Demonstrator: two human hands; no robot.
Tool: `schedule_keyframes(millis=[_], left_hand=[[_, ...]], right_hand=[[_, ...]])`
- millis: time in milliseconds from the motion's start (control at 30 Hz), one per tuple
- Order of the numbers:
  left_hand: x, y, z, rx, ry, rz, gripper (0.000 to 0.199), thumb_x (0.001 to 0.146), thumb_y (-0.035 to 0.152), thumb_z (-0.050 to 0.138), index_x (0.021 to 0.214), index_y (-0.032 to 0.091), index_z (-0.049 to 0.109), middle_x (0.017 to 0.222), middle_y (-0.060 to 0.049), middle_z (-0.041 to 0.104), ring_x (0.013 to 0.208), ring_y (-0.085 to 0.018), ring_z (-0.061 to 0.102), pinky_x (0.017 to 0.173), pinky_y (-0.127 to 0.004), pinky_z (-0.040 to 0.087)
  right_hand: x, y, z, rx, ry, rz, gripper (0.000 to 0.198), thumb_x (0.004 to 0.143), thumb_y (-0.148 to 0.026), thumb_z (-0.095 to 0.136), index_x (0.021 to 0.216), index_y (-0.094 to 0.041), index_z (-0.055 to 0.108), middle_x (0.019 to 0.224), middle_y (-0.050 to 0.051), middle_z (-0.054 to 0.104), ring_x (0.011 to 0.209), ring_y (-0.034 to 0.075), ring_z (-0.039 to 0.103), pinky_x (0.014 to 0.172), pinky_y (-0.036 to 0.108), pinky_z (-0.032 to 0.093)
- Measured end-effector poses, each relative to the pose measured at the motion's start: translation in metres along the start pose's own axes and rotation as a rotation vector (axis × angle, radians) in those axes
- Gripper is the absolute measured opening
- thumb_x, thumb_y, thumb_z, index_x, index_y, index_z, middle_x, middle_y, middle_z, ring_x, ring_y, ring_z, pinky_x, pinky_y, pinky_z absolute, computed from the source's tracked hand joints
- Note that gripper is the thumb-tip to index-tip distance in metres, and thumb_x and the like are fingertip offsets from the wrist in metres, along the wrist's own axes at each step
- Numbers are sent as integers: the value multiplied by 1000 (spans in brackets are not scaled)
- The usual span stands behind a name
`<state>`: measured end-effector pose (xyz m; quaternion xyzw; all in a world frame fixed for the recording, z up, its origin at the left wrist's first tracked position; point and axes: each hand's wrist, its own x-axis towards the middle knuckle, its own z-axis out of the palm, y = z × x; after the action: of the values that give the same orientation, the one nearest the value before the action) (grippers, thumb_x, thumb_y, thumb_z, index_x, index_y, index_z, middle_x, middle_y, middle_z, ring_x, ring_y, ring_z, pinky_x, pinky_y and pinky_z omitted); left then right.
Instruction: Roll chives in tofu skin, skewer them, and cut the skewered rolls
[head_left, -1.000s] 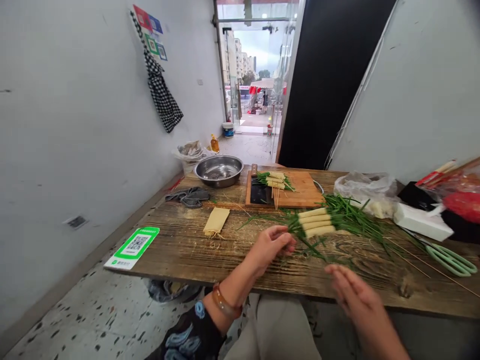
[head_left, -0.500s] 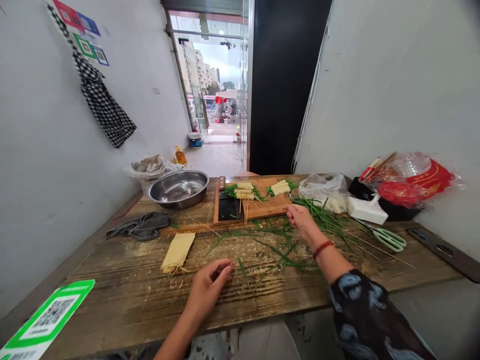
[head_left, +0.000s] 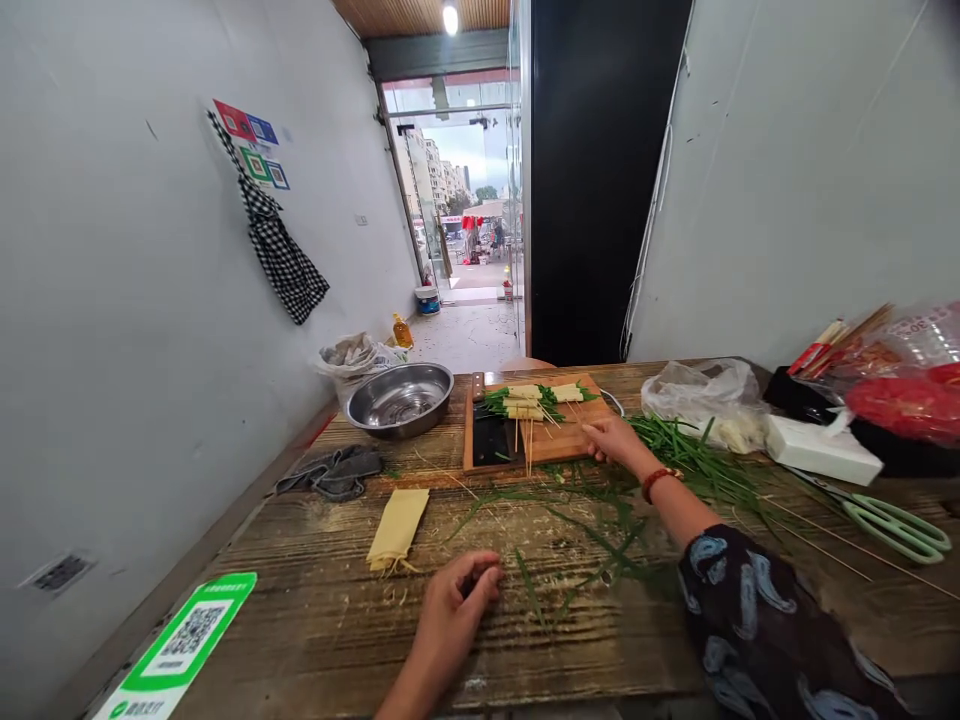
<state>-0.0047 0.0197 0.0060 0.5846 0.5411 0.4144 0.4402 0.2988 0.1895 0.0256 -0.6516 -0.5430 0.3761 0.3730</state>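
Observation:
My right hand (head_left: 616, 443) reaches over the right edge of the wooden cutting board (head_left: 559, 446), fingers pinched on the thin ends of skewers. On these skewers sits a row of pale yellow tofu-skin rolls (head_left: 568, 393) with green chives poking out. Beside it on the board lie other skewered rolls (head_left: 523, 408) and a dark-bladed cleaver (head_left: 493, 437). My left hand (head_left: 456, 612) rests near the table's front, loosely curled with a gap between thumb and fingers, nothing visible in it. A stack of tofu-skin sheets (head_left: 399, 526) lies to its left.
Loose chives (head_left: 694, 455) and bare skewers (head_left: 817, 535) lie at right, near green-handled scissors (head_left: 896, 525) and a white tissue pack (head_left: 821, 448). A steel basin (head_left: 401, 402) and grey cloth (head_left: 334, 472) are at left. A clear plastic bag (head_left: 701, 390) stands behind the chives.
My right hand has moved left over the board, bringing the skewered rolls closer to the others. My left hand stays about in place. The view has tilted up and turned.

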Motion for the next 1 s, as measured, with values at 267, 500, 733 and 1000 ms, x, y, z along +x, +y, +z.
schedule_keyframes(millis=[267,500,733,1000], left_hand=[[0,3,-9,-81,159,43,34,75,43,64,94,15,69,79,-7,70,66,-16,62,60,-25,49],[32,-10,-77,519,422,285,28,82,34,51,98,16,66,99,-9,67,91,-22,60,79,-35,50],[39,-34,-93,1007,273,288,34,80,33,57,107,12,61,118,-16,59,111,-29,53,100,-44,40],[27,-40,-93,1011,247,337,33,81,17,50,112,15,60,124,-13,58,115,-28,51,102,-45,39]], right_hand=[[-114,20,-15,-365,23,-276,38,89,-39,45,114,-18,65,76,4,72,59,18,64,62,30,47],[-240,3,90,-489,-243,-827,40,88,-25,53,128,-25,56,132,7,58,121,25,52,103,41,40],[-254,-17,150,-461,-474,-994,62,84,-50,58,140,-30,40,147,3,42,136,25,34,113,45,26],[-144,37,41,-787,49,-568,42,92,-30,45,129,-12,54,139,18,48,133,32,38,106,53,33]])
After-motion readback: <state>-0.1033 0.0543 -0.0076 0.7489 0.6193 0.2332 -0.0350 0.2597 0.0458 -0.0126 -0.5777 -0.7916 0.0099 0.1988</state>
